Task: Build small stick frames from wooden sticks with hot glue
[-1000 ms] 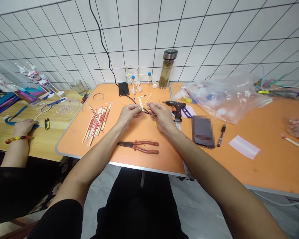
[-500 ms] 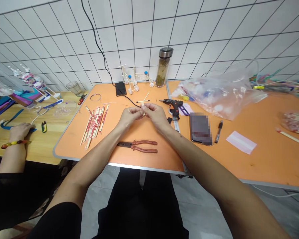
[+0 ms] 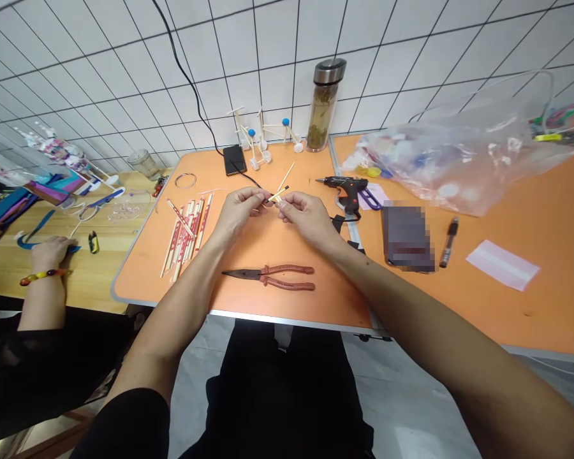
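Above the orange worktop (image 3: 291, 245) is a small stick piece (image 3: 280, 193) with dark tips. The fingers of the right hand (image 3: 309, 218) pinch it; the fingers of the left hand (image 3: 238, 212) are pressed together at its eight-o'clock tip, but whether they grip it I cannot tell. From it, pliers (image 3: 263, 276) lie at six o'clock, wrapped sticks (image 3: 187, 233) at eight, a glue gun (image 3: 348, 191) at three.
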`<state>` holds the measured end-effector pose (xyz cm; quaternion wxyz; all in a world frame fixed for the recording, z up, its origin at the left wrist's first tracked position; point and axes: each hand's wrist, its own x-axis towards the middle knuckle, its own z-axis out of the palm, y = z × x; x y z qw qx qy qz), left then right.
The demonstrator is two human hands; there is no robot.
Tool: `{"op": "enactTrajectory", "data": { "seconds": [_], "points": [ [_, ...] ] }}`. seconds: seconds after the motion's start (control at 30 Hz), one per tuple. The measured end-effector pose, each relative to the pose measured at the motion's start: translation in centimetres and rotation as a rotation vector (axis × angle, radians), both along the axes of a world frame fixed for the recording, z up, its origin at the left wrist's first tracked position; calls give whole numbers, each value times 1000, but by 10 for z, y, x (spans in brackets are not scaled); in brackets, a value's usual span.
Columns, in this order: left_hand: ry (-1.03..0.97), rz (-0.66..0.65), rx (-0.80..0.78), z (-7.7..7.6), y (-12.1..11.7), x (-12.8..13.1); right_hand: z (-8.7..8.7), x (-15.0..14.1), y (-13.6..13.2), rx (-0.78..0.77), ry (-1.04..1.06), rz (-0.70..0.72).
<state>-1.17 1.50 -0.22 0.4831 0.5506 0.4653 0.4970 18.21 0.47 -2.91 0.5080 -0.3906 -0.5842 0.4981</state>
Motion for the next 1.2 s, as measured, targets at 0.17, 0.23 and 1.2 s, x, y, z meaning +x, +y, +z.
{"op": "enactTrajectory", "data": {
  "seconds": [0.17,0.23,1.2],
  "points": [
    [7,10,-42,3,-2,-1,-5,2,0,-11,-81,-21],
    [42,-28,-28,2,-2,-1,-5,2,-2,-5,-104,-10],
    [-13,-195,-126,-13,0,4,-7,1,0,-2,-216,-55]
  ]
}}
